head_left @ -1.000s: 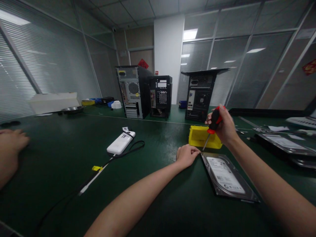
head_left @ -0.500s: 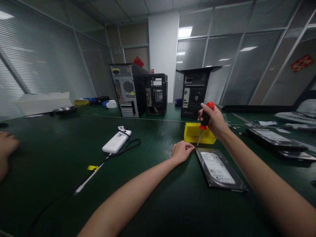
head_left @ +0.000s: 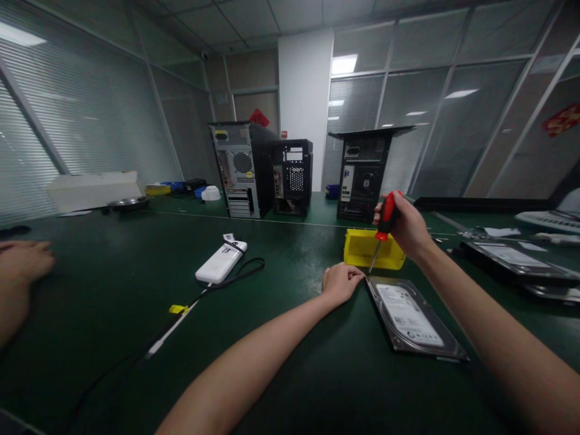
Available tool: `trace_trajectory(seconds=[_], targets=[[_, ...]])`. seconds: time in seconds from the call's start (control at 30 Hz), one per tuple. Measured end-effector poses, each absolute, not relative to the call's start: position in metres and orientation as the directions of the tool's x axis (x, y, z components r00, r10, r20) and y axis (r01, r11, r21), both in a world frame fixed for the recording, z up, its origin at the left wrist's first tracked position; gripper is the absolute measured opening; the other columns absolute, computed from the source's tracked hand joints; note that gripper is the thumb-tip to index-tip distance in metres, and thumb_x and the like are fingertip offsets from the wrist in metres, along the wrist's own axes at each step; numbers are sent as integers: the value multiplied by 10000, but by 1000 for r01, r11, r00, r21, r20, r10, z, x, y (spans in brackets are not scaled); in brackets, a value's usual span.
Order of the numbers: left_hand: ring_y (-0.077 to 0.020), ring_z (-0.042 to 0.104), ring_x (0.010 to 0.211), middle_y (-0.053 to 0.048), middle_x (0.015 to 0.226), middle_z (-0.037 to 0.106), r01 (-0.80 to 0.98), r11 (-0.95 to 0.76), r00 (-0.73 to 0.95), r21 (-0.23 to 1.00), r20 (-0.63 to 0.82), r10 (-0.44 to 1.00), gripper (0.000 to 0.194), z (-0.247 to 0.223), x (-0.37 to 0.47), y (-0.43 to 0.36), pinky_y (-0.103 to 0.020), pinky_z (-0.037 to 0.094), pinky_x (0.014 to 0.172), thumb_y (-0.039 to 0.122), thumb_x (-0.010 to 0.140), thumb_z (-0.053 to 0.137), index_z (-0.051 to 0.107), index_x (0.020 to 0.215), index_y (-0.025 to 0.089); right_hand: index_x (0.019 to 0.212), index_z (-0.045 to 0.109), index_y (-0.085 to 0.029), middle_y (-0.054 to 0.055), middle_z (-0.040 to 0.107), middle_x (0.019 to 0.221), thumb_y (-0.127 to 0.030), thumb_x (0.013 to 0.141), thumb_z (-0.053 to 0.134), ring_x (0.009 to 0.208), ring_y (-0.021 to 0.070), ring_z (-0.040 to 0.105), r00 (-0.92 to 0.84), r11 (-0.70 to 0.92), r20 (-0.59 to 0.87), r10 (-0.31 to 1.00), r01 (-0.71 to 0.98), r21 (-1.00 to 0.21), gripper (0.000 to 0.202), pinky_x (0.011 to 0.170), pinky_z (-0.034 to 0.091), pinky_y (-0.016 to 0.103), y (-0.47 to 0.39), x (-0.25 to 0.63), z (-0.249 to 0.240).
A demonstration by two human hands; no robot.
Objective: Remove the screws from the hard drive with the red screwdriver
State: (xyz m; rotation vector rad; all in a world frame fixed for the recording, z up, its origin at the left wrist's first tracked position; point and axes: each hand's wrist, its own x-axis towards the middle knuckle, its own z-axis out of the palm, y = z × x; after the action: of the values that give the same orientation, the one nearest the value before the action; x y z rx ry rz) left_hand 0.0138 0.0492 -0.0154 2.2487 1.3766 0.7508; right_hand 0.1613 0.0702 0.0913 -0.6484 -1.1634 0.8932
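My right hand (head_left: 409, 225) is wrapped round the red and black handle of a screwdriver (head_left: 386, 219), which tilts with its shaft pointing down. The screwdriver's tip is at the far left corner of a hard disk drive (head_left: 410, 314) lying flat, white label up, on the green table. Beside that same corner rests my left hand (head_left: 339, 283), its thumb and fingertips pinched together; what is between them, if anything, is too small to make out. Just behind the drive stands a yellow plastic bin (head_left: 356, 249).
A white power bank (head_left: 222, 262) with a black strap and cable lies to the left. Computer cases (head_left: 242, 172) stand at the back, another case (head_left: 362, 175) behind the bin. More hard drives (head_left: 512, 257) are stacked at right. Another person's hand (head_left: 27, 263) rests at far left.
The whole view has shifted slightly, so things sit a little further right. My right hand's grip on the screwdriver handle has turned: more red shows now. The other person's hand reaches further into view.
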Motion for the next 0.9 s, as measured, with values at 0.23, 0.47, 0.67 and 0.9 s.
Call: trace_trajectory(seconds=[0.23, 0.47, 0.67, 0.9], targets=[[-163, 617, 861, 19, 949, 700, 672, -454, 367, 586, 268, 891, 250, -17, 14, 49, -258, 444, 782, 353, 852, 491, 715, 951, 303, 824, 469, -233, -68, 542, 660, -400, 681, 720, 498, 65, 490, 162, 575, 553, 817, -158, -803, 334, 492, 457, 199, 70, 160, 90], [-164, 621, 855, 11, 935, 707, 677, -462, 368, 573, 281, 886, 250, -16, 15, 48, -251, 445, 764, 350, 853, 492, 718, 942, 293, 824, 457, -234, -69, 547, 652, -432, 655, 729, 504, 73, 498, 216, 585, 553, 805, -124, -802, 376, 480, 462, 207, 73, 160, 88], [-167, 619, 863, 3, 953, 703, 672, -463, 368, 578, 282, 886, 243, -15, 14, 48, -260, 446, 790, 343, 848, 504, 721, 940, 284, 807, 504, -223, -48, 572, 701, -452, 605, 744, 552, 88, 550, 230, 531, 490, 841, -176, -829, 389, 483, 498, 214, 72, 161, 91], [-155, 622, 844, 10, 939, 705, 674, -461, 366, 577, 282, 887, 245, -17, 14, 48, -239, 447, 772, 356, 852, 502, 717, 950, 293, 985, 453, -285, -71, 578, 720, -430, 651, 719, 559, 90, 568, 231, 558, 516, 825, -180, -810, 450, 501, 508, 214, 75, 162, 88]])
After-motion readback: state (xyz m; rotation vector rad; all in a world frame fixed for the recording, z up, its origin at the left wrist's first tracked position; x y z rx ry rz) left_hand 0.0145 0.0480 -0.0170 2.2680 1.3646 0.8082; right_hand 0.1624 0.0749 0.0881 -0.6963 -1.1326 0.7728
